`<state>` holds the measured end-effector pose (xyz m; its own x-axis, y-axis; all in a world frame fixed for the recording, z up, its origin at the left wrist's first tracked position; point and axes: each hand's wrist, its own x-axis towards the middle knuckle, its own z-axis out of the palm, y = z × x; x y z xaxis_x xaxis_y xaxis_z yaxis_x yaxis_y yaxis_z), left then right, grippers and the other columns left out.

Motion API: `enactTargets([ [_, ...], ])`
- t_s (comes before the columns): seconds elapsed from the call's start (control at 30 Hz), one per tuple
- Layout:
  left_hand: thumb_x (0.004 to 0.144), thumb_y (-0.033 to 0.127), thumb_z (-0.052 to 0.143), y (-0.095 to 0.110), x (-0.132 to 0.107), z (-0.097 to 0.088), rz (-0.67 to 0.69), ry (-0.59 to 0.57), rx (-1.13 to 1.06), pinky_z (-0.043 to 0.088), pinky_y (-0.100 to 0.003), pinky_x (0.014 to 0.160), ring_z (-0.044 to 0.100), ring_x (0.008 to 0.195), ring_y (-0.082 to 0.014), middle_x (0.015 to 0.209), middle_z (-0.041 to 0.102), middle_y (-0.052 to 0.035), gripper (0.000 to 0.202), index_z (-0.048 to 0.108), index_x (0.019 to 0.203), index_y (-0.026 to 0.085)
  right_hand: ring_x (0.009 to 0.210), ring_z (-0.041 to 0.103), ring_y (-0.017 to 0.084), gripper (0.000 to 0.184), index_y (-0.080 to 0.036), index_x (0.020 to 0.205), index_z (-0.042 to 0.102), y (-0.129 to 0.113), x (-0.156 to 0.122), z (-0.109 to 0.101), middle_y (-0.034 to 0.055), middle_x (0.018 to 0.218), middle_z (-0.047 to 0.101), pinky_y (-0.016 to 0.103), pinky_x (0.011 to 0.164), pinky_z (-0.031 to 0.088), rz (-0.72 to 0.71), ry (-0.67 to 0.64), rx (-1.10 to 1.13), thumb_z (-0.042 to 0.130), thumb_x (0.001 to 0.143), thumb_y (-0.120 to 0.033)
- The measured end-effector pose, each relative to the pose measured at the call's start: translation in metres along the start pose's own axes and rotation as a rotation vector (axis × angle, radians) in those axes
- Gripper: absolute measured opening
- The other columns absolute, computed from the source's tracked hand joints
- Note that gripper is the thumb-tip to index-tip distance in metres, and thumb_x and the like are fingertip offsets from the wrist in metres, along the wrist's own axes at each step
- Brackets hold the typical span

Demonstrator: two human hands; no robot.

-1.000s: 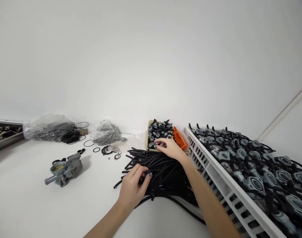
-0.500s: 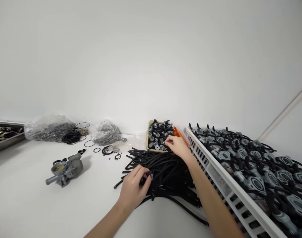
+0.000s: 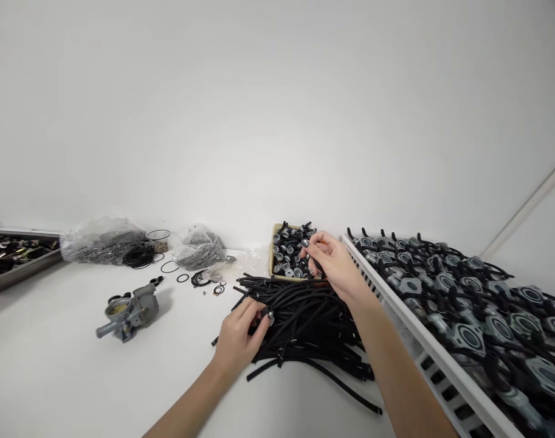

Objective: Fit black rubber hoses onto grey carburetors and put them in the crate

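Note:
My left hand (image 3: 241, 331) is closed over the left part of a pile of black rubber hoses (image 3: 304, 316). Between its thumb and fingers is a small black-and-silver fitting (image 3: 270, 317), partly hidden by the fingertips. My right hand (image 3: 334, 261) is at the right side of a yellow bin (image 3: 272, 261), its fingers curled together. Something dark shows between them, too hidden to name. Inside the bin lie several small fittings (image 3: 287, 249) with round silver cups and black stems.
On the left of the white table stands a grey carburetor (image 3: 131, 310). Behind it are plastic bags of small parts (image 3: 197, 246) and black rubber rings (image 3: 183, 278). A metal tray (image 3: 26, 266) sits far left. A white crate (image 3: 423, 340) of carburetors borders my right arm.
My right hand has lifted slightly and turned, its fingers curling beside the bin. The left hand has shifted a little left and down, still holding the fitting. The view has swung slightly left.

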<state>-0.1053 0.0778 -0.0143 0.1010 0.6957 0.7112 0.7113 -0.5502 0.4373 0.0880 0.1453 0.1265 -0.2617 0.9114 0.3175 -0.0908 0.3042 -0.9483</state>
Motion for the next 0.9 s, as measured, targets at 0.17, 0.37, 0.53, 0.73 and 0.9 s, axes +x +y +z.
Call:
enactTargets([
  [0.17, 0.092, 0.025, 0.049, -0.013, 0.007, -0.014, 0.062, 0.013, 0.103, 0.043, -0.027, 0.065, 0.056, 0.07, -0.0148, 0.077, 0.061, -0.0026, 0.011, 0.058, 0.089, 0.02, 0.057, 0.057, 0.007, 0.026, -0.017, 0.074, 0.066, -0.012, -0.002, -0.016, 0.0069, 0.106, 0.068, 0.024, 0.058, 0.049, -0.048, 0.184, 0.004, 0.08, 0.064, -0.036],
  [0.37, 0.093, 0.033, 0.045, -0.029, 0.023, -0.051, -0.033, -0.017, 0.22, 0.041, -0.029, 0.061, 0.054, 0.063, -0.0155, 0.072, 0.061, -0.003, 0.022, 0.06, 0.084, 0.019, 0.086, 0.068, 0.018, 0.031, -0.02, 0.093, 0.076, -0.032, -0.017, -0.033, 0.0075, 0.11, 0.068, 0.035, 0.092, 0.052, -0.053, 0.24, 0.059, 0.077, 0.062, -0.023],
  [0.53, 0.092, 0.034, 0.047, -0.013, 0.008, -0.082, -0.125, -0.273, 0.207, 0.044, -0.025, 0.057, 0.058, 0.058, -0.0125, 0.076, 0.065, -0.0014, 0.024, 0.065, 0.081, 0.021, 0.077, 0.07, 0.016, 0.042, -0.024, 0.107, 0.071, -0.048, -0.029, -0.044, 0.0036, 0.094, 0.071, 0.035, 0.086, 0.057, -0.089, 0.288, 0.078, 0.077, 0.065, -0.023],
  [0.73, 0.089, 0.026, 0.051, 0.007, -0.023, -0.088, -0.177, -0.541, 0.168, 0.047, -0.022, 0.058, 0.065, 0.067, -0.0134, 0.085, 0.071, -0.0005, 0.019, 0.07, 0.091, 0.026, 0.057, 0.063, 0.011, 0.031, -0.022, 0.094, 0.067, -0.053, -0.03, -0.051, 0.001, 0.073, 0.072, 0.025, 0.06, 0.058, -0.148, 0.355, 0.12, 0.079, 0.065, -0.025],
  [0.9, 0.085, 0.021, 0.052, 0.013, -0.032, -0.086, -0.189, -0.611, 0.2, 0.047, -0.025, 0.066, 0.067, 0.071, -0.0157, 0.101, 0.072, -0.0006, 0.03, 0.067, 0.108, 0.031, 0.064, 0.067, 0.011, 0.016, -0.018, 0.082, 0.072, -0.051, -0.028, -0.053, 0.0044, 0.084, 0.075, 0.025, 0.065, 0.06, -0.194, 0.424, 0.095, 0.078, 0.068, -0.023],
])
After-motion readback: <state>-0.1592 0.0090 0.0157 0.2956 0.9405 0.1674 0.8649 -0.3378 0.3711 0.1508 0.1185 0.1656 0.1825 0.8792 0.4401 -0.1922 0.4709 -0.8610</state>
